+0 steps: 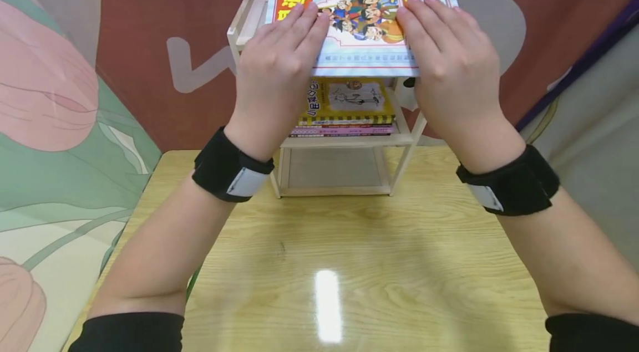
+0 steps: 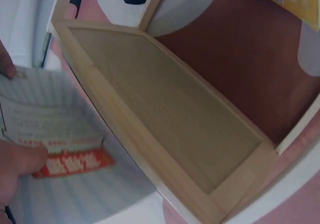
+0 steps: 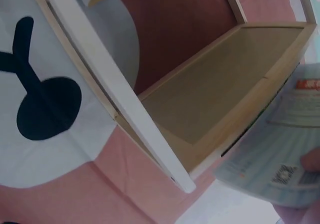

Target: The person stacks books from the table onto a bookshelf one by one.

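A picture book (image 1: 366,58) with cartoon figures on its pale blue cover lies flat at the top level of a small wooden rack (image 1: 344,142), its near edge jutting forward. My left hand (image 1: 277,64) grips the book's left side, fingers straight on the cover; in the left wrist view its thumb (image 2: 25,159) presses on the back cover. On the opposite side my right hand (image 1: 454,58) pinches the book likewise, fingers above and thumb (image 3: 311,160) below. Both wrist views look up at the underside of a rack shelf (image 2: 165,114). How far the book rests on the rack is hidden.
On the rack's middle shelf lies a stack of books with a yellow one (image 1: 351,102) on top. The bottom shelf (image 1: 334,168) stands on a wood-grain table (image 1: 399,263). Printed cloth (image 1: 135,86) hangs behind and along the left.
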The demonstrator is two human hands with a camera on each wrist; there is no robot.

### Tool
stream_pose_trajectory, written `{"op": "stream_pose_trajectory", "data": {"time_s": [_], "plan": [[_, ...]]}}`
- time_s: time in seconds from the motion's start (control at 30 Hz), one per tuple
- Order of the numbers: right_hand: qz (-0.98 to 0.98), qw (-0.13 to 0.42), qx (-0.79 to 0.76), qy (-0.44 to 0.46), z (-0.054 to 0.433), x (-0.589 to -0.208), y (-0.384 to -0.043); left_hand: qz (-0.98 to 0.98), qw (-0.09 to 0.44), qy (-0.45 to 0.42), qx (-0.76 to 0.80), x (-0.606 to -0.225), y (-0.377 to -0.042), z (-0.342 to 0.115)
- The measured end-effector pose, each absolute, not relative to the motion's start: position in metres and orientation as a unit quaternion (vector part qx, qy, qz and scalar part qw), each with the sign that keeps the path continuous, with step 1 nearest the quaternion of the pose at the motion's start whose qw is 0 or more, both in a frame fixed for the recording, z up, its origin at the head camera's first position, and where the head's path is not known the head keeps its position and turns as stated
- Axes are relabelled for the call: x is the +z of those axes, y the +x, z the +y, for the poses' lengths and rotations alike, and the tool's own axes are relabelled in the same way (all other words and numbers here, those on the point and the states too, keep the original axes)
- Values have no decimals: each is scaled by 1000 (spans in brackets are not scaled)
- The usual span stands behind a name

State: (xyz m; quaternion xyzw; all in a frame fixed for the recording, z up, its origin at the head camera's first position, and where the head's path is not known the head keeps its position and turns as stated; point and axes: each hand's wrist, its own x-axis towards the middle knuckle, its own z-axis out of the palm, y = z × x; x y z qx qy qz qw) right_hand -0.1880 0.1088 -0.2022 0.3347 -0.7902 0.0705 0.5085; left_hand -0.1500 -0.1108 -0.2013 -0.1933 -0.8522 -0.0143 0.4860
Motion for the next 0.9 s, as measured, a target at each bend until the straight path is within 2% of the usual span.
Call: {"op": "stream_pose_trajectory", "data": {"time_s": [0.13, 0.27, 0.37, 0.47, 0.57, 0.73, 0.9], "plan": [[-829, 438, 61, 342, 113, -191, -191, -883, 422, -201, -52, -188, -151, -120], [-848, 389, 69, 352, 121, -183, -194, -909, 336, -224, -103, -175, -152, -132], [-866, 339, 113, 349, 130, -180, -196, -912, 297, -241, -149, -172, -153, -139], [-870, 295, 165, 357, 139, -176, -200, -909, 290, -237, -183, -173, -152, -145], [-861, 269, 209, 378, 147, -175, -204, -913, 308, -194, -184, -176, -152, -149], [-847, 263, 245, 391, 153, -179, -212, -921, 321, -100, -196, -179, -153, -153], [-848, 266, 259, 378, 150, -182, -218, -913, 312, -91, -247, -184, -156, -152]]}}
